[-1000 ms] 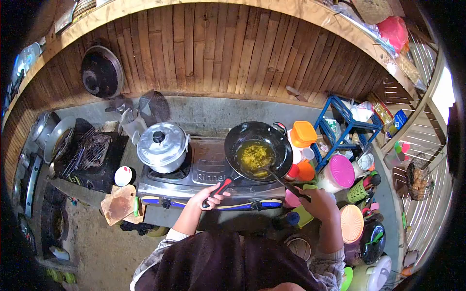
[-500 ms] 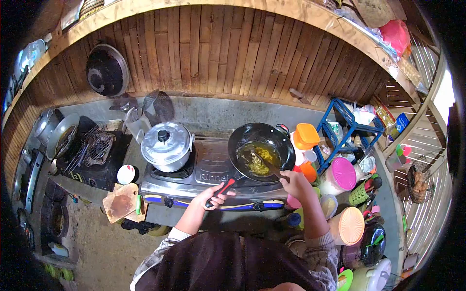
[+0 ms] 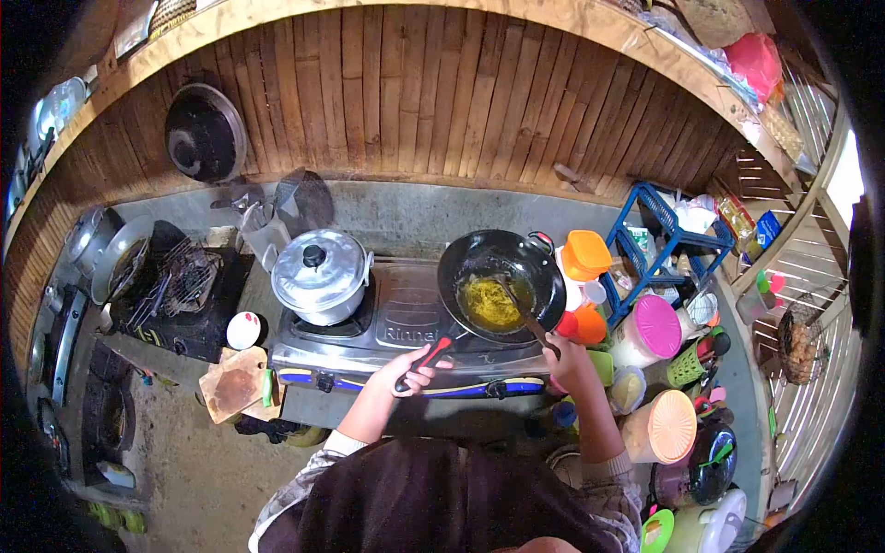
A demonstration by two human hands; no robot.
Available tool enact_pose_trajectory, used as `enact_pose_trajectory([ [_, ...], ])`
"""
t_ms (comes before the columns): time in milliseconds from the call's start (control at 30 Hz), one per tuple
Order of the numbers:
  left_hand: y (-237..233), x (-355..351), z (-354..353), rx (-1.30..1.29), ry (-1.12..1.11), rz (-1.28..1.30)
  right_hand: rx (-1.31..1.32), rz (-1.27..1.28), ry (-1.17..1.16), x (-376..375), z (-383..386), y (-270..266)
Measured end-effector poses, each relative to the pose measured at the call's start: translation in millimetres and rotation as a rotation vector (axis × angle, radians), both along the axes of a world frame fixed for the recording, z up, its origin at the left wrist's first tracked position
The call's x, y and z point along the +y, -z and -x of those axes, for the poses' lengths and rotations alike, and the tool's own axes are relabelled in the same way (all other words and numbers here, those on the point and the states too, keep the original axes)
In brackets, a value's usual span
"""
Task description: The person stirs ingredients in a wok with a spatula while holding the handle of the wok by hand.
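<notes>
A black wok sits on the right burner of the gas stove, with yellowish food in oil at its bottom. My left hand is closed around the wok's black and red handle. In my right hand is the handle of a dark spatula, which slants down into the wok. Its tip rests in or against the food, partly hidden there. A lidded silver pot stands on the left burner.
Right of the wok are orange containers, a pink-lidded jar and a blue rack. On the left are a cutting board, a red and white round item and a blackened grill stove.
My right hand has moved a little right and down with the spatula. The yellow food is gathered more together. My left hand stays on the wok handle.
</notes>
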State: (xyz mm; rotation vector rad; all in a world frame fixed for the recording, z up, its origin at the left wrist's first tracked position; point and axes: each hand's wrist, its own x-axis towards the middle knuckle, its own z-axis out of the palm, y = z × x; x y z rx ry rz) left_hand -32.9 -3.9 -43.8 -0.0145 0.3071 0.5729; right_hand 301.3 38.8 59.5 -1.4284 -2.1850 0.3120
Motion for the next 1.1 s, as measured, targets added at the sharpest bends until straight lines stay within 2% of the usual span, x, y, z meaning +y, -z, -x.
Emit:
enact_pose_trajectory([
  [100,5,2,1,-0.012,0.022,-0.058,-0.041,0.043,0.049,-25,-14,-4],
  [167,2,1,1,0.024,0.005,-0.046,-0.002,-0.112,-0.093,-37,-22,-11],
  [200,4,2,1,0.025,0.008,-0.048,-0.005,-0.110,-0.091,-47,-23,-22],
  [267,3,1,0,0.042,0.001,-0.057,-0.149,0.175,0.075,-69,-22,-50],
  [367,1,0,0,0.066,-0.008,-0.068,-0.247,0.260,0.106,-86,-26,-80],
  [500,2,2,1,0.019,0.015,-0.089,-0.236,0.230,0.097,-94,-36,-96],
  [567,3,2,1,-0.003,0.015,-0.054,-0.273,0.353,0.164,-93,-30,-111],
  [800,3,1,1,-0.038,0.014,-0.040,-0.235,0.306,0.133,-70,-24,-85],
  [867,1,1,0,-0.033,0.013,-0.039,-0.121,0.195,0.125,-65,-17,-78],
  [967,0,0,1,-0.006,0.008,-0.036,-0.051,0.154,0.081,-46,-17,-54],
  [1100,1,2,0,-0.020,0.014,-0.047,-0.089,0.158,0.077,-16,-15,-21],
])
